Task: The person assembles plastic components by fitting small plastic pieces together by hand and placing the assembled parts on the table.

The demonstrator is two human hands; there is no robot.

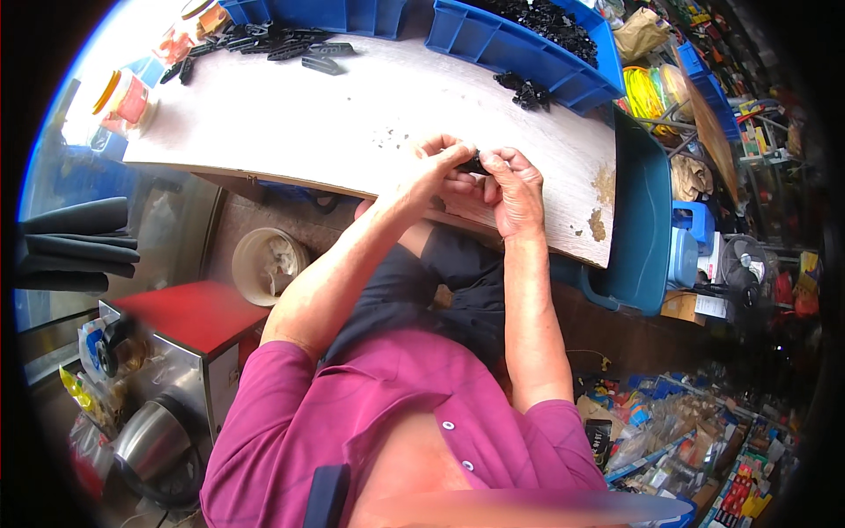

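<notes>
Above the front edge of the pale wooden table (pixel 273 123), my two hands meet at the fingertips. A small black part (pixel 473 165), seemingly plastic, is pinched between them, mostly covered by fingers, so its exact kind is hidden. My left hand (pixel 435 170) grips it from the left with thumb and forefinger. From the right, my right hand (pixel 518 192) closes on it too. Beyond them a small heap of black parts (pixel 526 93) lies against a blue bin (pixel 493 46) holding many similar pieces. Long black plastic pieces (pixel 273 42) are piled at the far left.
Another blue bin (pixel 370 18) stands at the back. A jar with an orange lid (pixel 123 101) sits at the table's left end. A teal tub (pixel 641 202) adjoins the right end. Below left are a white bucket (pixel 246 268) and a red-topped metal box (pixel 189 312).
</notes>
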